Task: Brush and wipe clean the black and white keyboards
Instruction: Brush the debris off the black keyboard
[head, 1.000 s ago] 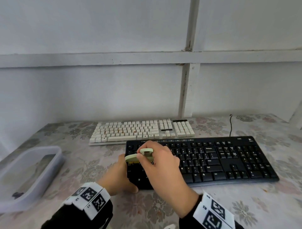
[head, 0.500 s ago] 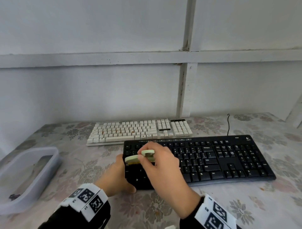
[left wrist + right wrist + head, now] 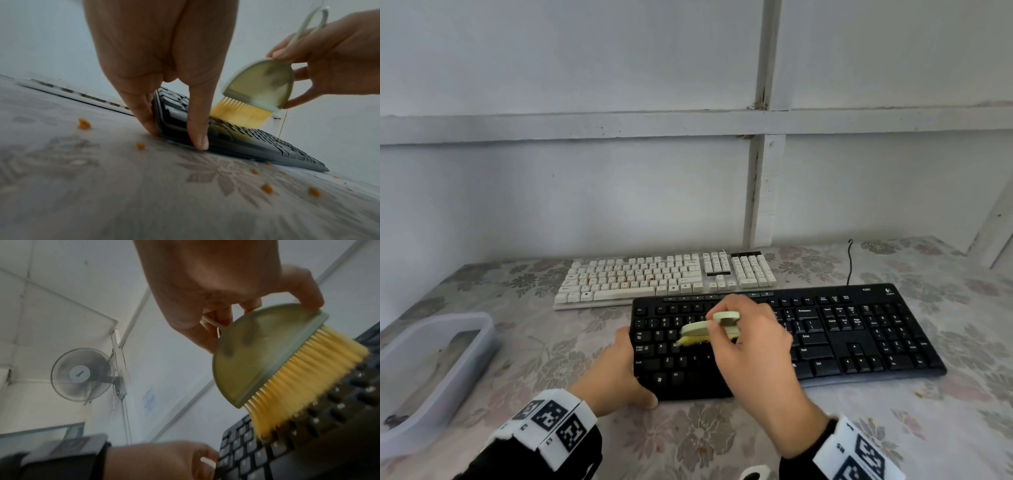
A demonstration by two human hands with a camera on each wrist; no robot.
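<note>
The right hand (image 3: 751, 337) held a small pale green brush (image 3: 709, 329) by its loop handle, thumb and fingers pinched round the top of the flat half-round head. Its yellow bristles (image 3: 240, 112) pointed down and met the keys in the left half of the black keyboard (image 3: 835, 337), about the letter rows; the brush was blurred in both wrist views.

The left hand (image 3: 619, 371) gripped the left end of that keyboard, fingers against the end edge and thumb (image 3: 198, 123) curled over the near front corner, with the fingertips touching the bench (image 3: 722, 442).

The black keyboard lay flat on the bench's flowered cloth, its long side running left to right, a thin black cable (image 3: 850, 263) rising from its far edge toward the wall. Just behind it, nearly touching along the far edge and set further to the left, lay the white keyboard (image 3: 664, 277), with a few orange specks among its keys.

Small orange crumbs (image 3: 267, 189) lay scattered on the cloth near the front of the black keyboard. At the left edge of the bench, well apart from both keyboards, stood a translucent plastic tub (image 3: 482, 329). In the right wrist view a fan (image 3: 82, 374) was mounted on the wall.
</note>
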